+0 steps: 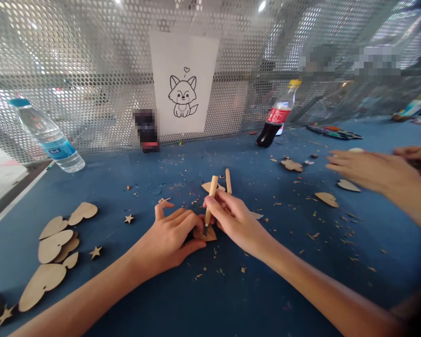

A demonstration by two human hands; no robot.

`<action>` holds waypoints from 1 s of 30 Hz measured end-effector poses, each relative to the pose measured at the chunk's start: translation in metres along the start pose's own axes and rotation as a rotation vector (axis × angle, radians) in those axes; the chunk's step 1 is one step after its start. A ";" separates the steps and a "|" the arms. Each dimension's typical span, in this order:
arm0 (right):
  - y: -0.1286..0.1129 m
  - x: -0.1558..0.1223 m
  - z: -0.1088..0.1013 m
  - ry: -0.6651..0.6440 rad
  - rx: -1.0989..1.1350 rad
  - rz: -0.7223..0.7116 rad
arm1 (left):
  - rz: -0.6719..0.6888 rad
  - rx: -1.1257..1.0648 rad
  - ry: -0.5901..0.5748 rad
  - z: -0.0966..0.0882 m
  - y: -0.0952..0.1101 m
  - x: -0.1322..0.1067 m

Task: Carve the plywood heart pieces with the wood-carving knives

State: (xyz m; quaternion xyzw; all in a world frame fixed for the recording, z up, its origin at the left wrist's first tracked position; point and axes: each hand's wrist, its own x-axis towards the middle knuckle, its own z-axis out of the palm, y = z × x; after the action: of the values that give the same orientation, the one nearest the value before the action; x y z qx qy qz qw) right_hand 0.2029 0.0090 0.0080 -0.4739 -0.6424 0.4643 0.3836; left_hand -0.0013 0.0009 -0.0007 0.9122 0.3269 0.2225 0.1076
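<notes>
Fingers curled snugly around a wood-handled carving tool [208, 216], a right hand [236, 220] slants its long axis down and slightly left to a small wooden cutout [211, 236], pinned on the blue tabletop [143, 304] by the nearer, pressing left hand [177, 234].

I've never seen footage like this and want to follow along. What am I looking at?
This single picture comes from a camera worn on someone's head, looking forward and down, so the two bare hands in the middle are the wearer's. The right hand grips a wooden-handled tool, its tip at a small wooden piece held by the left hand. On the blue table, wooden hearts and stars lie to the left, with scraps scattered about. Farther back are a water bottle and a cola bottle. The hand at far right is another person's.
</notes>
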 end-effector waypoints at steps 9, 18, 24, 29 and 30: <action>0.000 0.000 -0.004 -0.035 0.007 -0.008 | -0.009 0.001 0.011 0.004 -0.005 -0.002; 0.001 0.003 -0.004 -0.093 0.159 0.041 | -0.009 0.004 0.010 0.003 -0.004 -0.001; -0.001 0.002 -0.005 -0.082 0.160 0.059 | 0.010 0.028 0.013 0.001 -0.001 0.000; 0.004 0.003 -0.006 0.009 0.139 0.018 | 0.037 0.032 0.044 -0.001 0.003 0.000; 0.004 0.003 -0.006 0.022 0.141 0.011 | 0.041 0.032 0.045 -0.001 0.004 0.000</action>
State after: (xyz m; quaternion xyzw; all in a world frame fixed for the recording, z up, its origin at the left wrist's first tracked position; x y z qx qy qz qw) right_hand 0.2090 0.0135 0.0056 -0.4542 -0.6013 0.5052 0.4207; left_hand 0.0001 -0.0023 0.0018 0.9150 0.3140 0.2400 0.0809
